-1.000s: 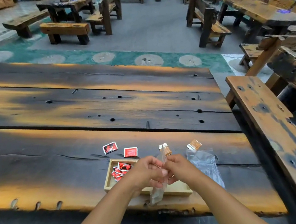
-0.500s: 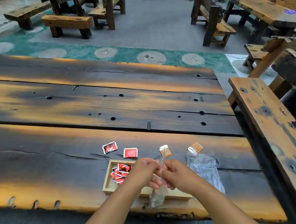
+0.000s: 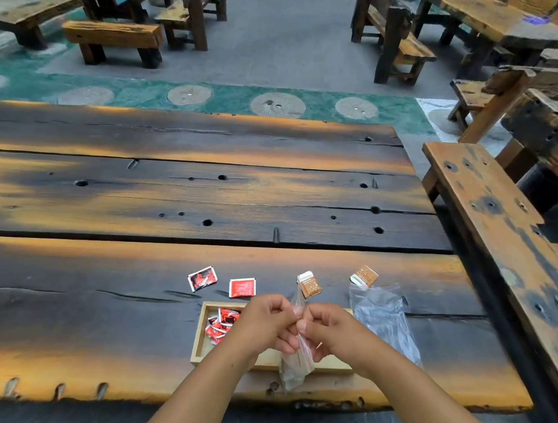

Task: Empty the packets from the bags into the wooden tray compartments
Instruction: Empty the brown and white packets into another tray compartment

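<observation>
Packets lie along the table's [image 3: 107, 298] near edge, from left to right; a red-and-black packet [image 3: 202, 278] sits flat on the dark plank, and a red packet [image 3: 242, 287] lies just right of it, both just beyond the tray's far rim; the tray [image 3: 198, 340] rests close to the near edge, and its left compartment holds a loose heap of red packets [image 3: 221, 323]; the rest of the tray is hidden behind the hands; the left hand [image 3: 265, 323] and the right hand [image 3: 331, 331] meet above the tray, fingers closed, both pinching the top of a clear bag [image 3: 295, 368] that hangs down over the tray's near rim; what the bag holds cannot be told; a brown packet [image 3: 309, 284] lies just beyond the hands; farther right a second brown packet [image 3: 364, 275] sits at the top of another clear bag [image 3: 381, 317], which lies flat on the table beside the tray's right end.
</observation>
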The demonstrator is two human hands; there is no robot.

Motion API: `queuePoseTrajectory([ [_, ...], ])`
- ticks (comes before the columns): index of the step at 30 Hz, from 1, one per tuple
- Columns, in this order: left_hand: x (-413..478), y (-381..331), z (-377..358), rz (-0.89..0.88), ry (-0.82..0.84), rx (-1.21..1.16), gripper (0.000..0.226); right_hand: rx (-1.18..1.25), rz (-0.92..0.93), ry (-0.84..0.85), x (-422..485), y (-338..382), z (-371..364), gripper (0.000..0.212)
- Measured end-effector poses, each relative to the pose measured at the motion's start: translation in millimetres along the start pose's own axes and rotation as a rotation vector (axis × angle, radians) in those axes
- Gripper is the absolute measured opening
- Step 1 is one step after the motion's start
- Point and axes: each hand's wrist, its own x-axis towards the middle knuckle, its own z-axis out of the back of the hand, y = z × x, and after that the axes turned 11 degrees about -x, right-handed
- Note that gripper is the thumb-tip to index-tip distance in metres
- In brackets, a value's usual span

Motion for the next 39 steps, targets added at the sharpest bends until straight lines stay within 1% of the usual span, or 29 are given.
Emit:
queuePoseTrajectory([
  [4,-0.9,-7.1,1.1,0.001,0.043,0.035,0.015,0.086,-0.035,-0.006,-0.3,4.7,0.0,0.02],
  [6,-1.1,-9.8,-0.6,-0.01,0.066,0.019,0.016,0.106,-0.053,-0.016,-0.4,9.1,-0.3,0.022],
  [9,-3.1,-7.9,-3.4,-0.003,0.083,-0.055,0.017,0.113,-0.073,-0.017,-2.3,18.4,-2.3,0.03],
  [15,-10.4,-2.4,-0.5,-0.038,0.17,-0.198,0.019,0.182,-0.037,-0.021,-5.1,23.1,-9.6,0.03],
  [17,-12.5,-2.0,0.7,-0.05,0.192,-0.264,0.018,0.279,-0.062,-0.067,-4.2,19.9,-10.3,0.033],
  [19,-14.0,-1.7,0.7,-0.054,0.198,-0.353,0.018,0.384,-0.085,-0.145,-3.5,16.7,-9.1,0.024],
  [20,-14.5,-2.1,0.1,-0.055,0.189,-0.367,0.017,0.378,-0.1,-0.184,-2.7,14.0,-7.9,0.019],
  [21,-14.5,-3.0,-0.3,-0.056,0.165,-0.344,0.017,0.328,-0.106,-0.22,-2.3,12.4,-6.8,0.022],
  [23,-14.3,-5.3,0.2,-0.061,0.101,-0.221,0.022,0.203,-0.121,-0.262,-3.3,10.7,-4.4,0.043],
  [24,-14.8,-7.6,1.0,-0.068,0.079,-0.147,0.024,0.145,-0.133,-0.284,-5.0,11.6,-2.6,0.046],
  [28,-16.8,-19.9,10.5,-0.074,0.057,0.068,0.026,0.031,-0.164,-0.382,-11.9,14.7,11.2,0.03],
  [31,-13.7,-29.5,23.9,-0.064,0.079,0.21,0.026,-0.022,-0.194,-0.42,-15.5,15.9,24.3,0.026],
  [33,-11.6,-37.4,33.3,-0.076,0.087,0.368,0.026,-0.125,-0.198,-0.421,-18.9,15.8,34.2,0.024],
  [34,-11.5,-41.6,37.6,-0.103,0.089,0.512,0.027,-0.234,-0.191,-0.411,-20.3,15.9,39.0,0.023],
  [36,-12.0,-47.7,41.4,-0.185,0.105,0.902,0.026,-0.562,-0.165,-0.35,-22.2,15.7,46.7,0.019],
  [37,-12.8,-49.2,39.6,-0.223,0.107,1.049,0.024,-0.723,-0.156,-0.327,-22.5,16.5,48.9,0.017],
  [38,-13.4,-49.0,37.4,-0.249,0.096,1.118,0.021,-0.824,-0.154,-0.326,-23.0,19.1,49.7,0.017],
  [39,-14.2,-48.5,34.3,-0.266,0.073,1.118,0.02,-0.849,-0.151,-0.332,-23.9,22.8,50.1,0.018],
])
